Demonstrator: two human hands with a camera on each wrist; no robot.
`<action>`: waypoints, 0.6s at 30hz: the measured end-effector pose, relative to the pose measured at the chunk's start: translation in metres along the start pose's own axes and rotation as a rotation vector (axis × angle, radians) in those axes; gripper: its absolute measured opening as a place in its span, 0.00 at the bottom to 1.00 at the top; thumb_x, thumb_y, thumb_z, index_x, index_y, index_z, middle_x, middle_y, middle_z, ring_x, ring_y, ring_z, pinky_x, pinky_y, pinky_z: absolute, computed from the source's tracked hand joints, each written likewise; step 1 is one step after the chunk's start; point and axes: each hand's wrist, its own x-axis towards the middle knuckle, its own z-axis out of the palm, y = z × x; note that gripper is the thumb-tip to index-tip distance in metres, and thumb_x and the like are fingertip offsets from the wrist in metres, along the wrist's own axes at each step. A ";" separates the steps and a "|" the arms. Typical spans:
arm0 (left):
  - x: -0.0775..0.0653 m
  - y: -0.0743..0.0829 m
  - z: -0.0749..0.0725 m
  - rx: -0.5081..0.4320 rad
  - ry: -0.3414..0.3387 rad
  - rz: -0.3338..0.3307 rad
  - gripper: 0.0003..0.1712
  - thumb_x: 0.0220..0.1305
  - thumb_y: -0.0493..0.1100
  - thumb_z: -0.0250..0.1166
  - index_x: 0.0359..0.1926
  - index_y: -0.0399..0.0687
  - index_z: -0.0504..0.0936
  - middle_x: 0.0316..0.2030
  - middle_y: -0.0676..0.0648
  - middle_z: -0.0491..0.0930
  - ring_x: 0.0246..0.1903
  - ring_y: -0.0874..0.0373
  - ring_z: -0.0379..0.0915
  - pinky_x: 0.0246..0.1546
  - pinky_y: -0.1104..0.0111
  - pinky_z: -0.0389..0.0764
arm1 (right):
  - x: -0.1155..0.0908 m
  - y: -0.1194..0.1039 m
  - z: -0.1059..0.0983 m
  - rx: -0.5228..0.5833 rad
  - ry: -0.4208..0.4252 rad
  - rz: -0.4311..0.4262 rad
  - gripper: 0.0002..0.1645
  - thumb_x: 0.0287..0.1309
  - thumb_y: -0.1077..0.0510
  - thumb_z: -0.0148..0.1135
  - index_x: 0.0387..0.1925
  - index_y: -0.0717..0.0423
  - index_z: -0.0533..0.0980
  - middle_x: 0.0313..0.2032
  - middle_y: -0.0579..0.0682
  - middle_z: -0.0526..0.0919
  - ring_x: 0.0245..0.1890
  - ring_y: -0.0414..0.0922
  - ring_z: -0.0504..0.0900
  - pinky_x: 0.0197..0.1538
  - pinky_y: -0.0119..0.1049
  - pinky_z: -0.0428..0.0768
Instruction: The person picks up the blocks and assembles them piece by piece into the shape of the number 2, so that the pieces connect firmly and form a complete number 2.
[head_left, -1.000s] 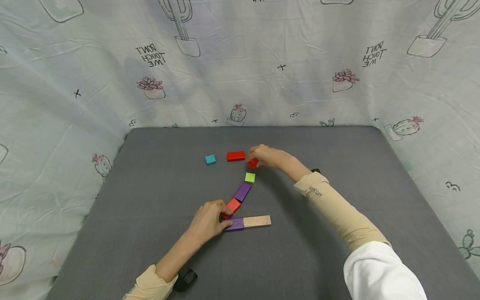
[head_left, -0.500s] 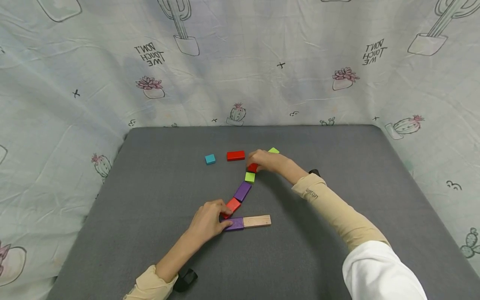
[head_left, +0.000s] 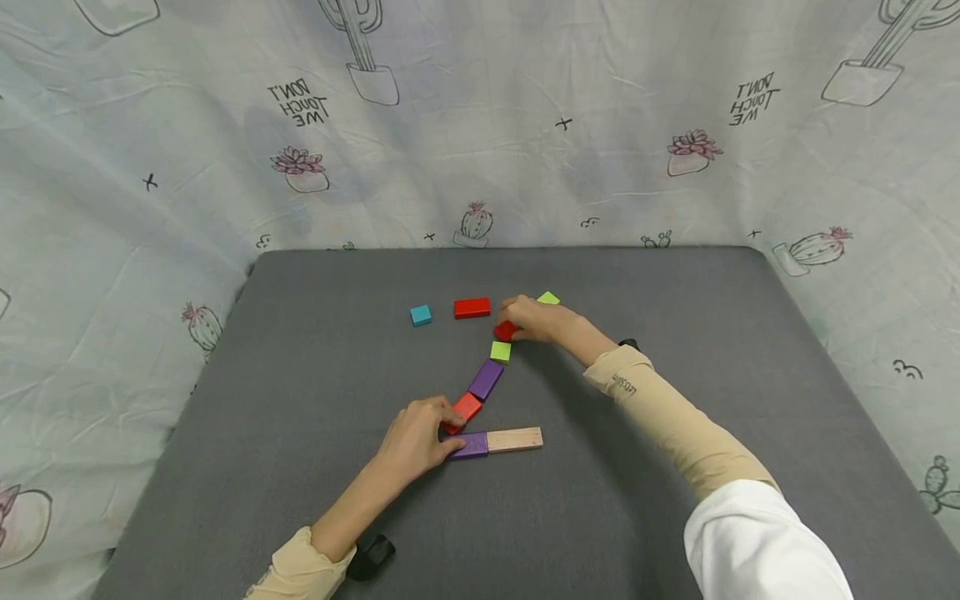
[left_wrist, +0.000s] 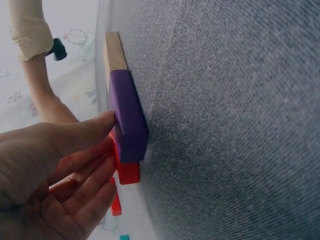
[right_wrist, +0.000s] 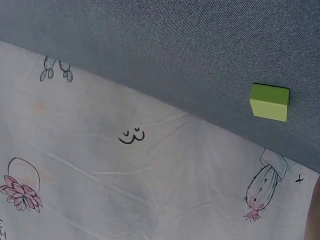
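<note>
In the head view my left hand [head_left: 416, 433] touches a purple block [head_left: 470, 446] with its thumb and a red block [head_left: 467, 408] with its fingers. The left wrist view has those fingers fairly straight against the blocks. Farther off, my right hand [head_left: 534, 318] pinches a small red block [head_left: 505, 331], partly covered by the fingers. Just in front of it lies a lime green block [head_left: 500, 352], then another purple block [head_left: 486, 379], in a curved row down to the left hand. A plain wooden block [head_left: 514, 439] lies end to end with the nearer purple block.
A long red block [head_left: 472, 308] and a small blue block [head_left: 421, 315] lie left of my right hand. Behind that wrist sits another lime green block [right_wrist: 270, 102]. The grey table [head_left: 315, 350] meets a printed cloth [head_left: 525, 167] at its far edge.
My right hand has come slightly nearer with the small red block, closing toward the lime green one and turning it. The lime green block behind the wrist has come into sight. My left hand stays put.
</note>
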 end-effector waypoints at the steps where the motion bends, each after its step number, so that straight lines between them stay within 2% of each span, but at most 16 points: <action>1: 0.000 0.000 0.000 -0.001 0.001 0.001 0.15 0.42 0.39 0.80 0.35 0.44 0.89 0.31 0.52 0.81 0.31 0.58 0.77 0.31 0.65 0.78 | 0.000 0.000 0.000 0.001 0.005 -0.002 0.17 0.52 0.68 0.69 0.46 0.64 0.80 0.46 0.59 0.80 0.45 0.50 0.81 0.45 0.37 0.79; 7: 0.000 -0.002 0.002 0.010 0.030 0.029 0.15 0.41 0.39 0.80 0.34 0.43 0.88 0.30 0.51 0.81 0.31 0.56 0.80 0.29 0.65 0.78 | 0.000 -0.002 0.000 0.002 0.034 -0.017 0.15 0.52 0.71 0.67 0.45 0.64 0.81 0.44 0.58 0.82 0.44 0.50 0.81 0.46 0.38 0.79; 13: 0.000 -0.001 0.001 0.008 0.026 0.027 0.15 0.41 0.39 0.80 0.34 0.43 0.88 0.30 0.51 0.81 0.30 0.58 0.78 0.28 0.67 0.77 | 0.002 -0.003 0.000 -0.006 0.014 -0.036 0.19 0.52 0.75 0.65 0.46 0.62 0.82 0.48 0.57 0.82 0.49 0.50 0.80 0.50 0.38 0.78; 18: 0.001 0.001 0.001 0.013 0.023 0.026 0.15 0.41 0.40 0.80 0.34 0.44 0.89 0.31 0.52 0.81 0.30 0.59 0.78 0.27 0.68 0.76 | 0.003 -0.004 0.001 -0.009 0.012 -0.057 0.19 0.56 0.78 0.58 0.46 0.62 0.82 0.50 0.58 0.81 0.52 0.51 0.79 0.52 0.38 0.77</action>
